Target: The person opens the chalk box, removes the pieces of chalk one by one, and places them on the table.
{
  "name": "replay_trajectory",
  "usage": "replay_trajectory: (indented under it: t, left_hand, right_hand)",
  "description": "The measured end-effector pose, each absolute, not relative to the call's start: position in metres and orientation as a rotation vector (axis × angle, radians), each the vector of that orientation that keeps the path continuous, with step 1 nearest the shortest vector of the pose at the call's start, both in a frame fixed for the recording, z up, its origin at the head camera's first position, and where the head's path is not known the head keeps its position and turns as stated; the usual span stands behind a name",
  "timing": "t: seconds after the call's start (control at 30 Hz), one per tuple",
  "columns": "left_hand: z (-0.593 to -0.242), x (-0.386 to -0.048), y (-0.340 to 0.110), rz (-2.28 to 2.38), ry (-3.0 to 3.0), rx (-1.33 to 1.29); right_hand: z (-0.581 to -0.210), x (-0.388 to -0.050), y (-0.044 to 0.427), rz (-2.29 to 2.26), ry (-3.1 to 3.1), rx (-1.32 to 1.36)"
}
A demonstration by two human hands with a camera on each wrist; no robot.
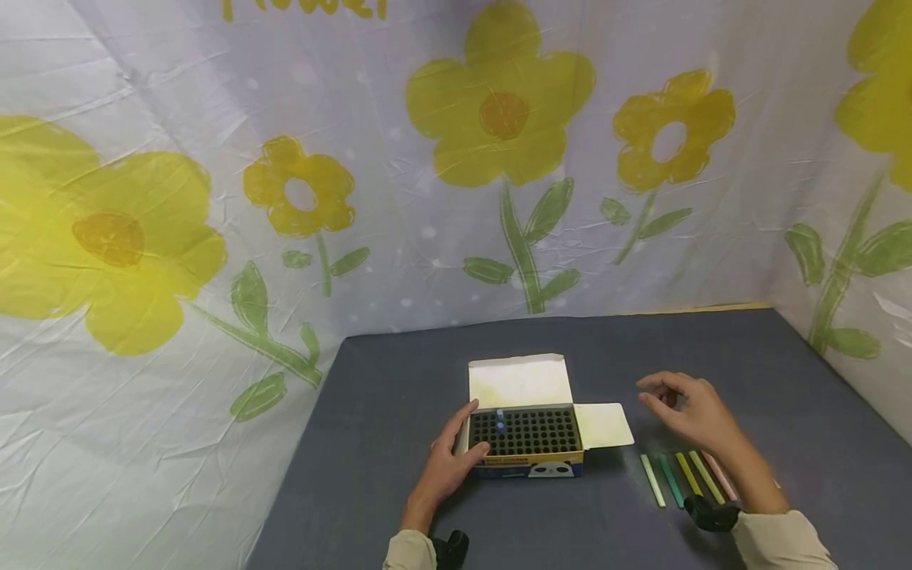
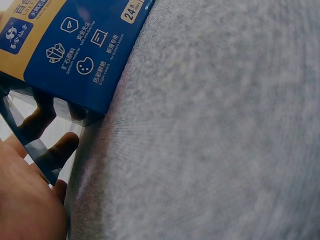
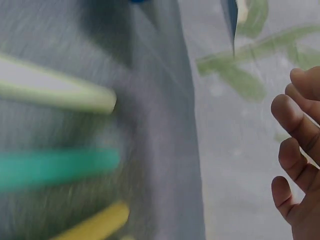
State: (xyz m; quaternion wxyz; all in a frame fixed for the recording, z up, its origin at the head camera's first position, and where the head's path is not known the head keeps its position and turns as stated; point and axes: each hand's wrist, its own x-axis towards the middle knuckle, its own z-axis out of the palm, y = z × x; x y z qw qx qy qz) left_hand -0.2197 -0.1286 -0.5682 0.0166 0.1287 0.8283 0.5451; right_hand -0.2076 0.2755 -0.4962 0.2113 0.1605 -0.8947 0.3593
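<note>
My left hand grips the left end of an open chalk box, thumb at its front rim and fingers at its far left corner. Inside, a black insert with rows of round holes holds blue chalk near the left. In the left wrist view, the box's blue and yellow side shows, and fingers reach behind an end flap. Loosely bent and holding nothing, my right hand hovers right of the box. Below it lie several chalk sticks: pale, teal, yellow, yellow-green and pink.
The box's white lid stands raised at the back, and its right flap sticks out sideways. A dark grey cloth covers the table. Behind it hangs a white curtain with yellow flowers.
</note>
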Motion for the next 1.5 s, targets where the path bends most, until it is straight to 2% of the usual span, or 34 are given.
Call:
replay_trajectory:
  t: [0.7, 1.27, 1.5]
  left_hand:
    - [-0.568, -0.219, -0.129, 1.710, 2.544, 0.417]
    - [-0.569, -0.220, -0.130, 1.717, 2.539, 0.407]
    - [-0.570, -0.221, -0.130, 1.716, 2.531, 0.414]
  right_hand:
    - [-0.494, -0.223, 0.199, 1.289, -2.389, 0.614]
    - [-0.501, -0.227, 0.140, 1.276, -2.431, 0.890]
    - [-0.504, -0.228, 0.117, 1.229, -2.600, 0.910]
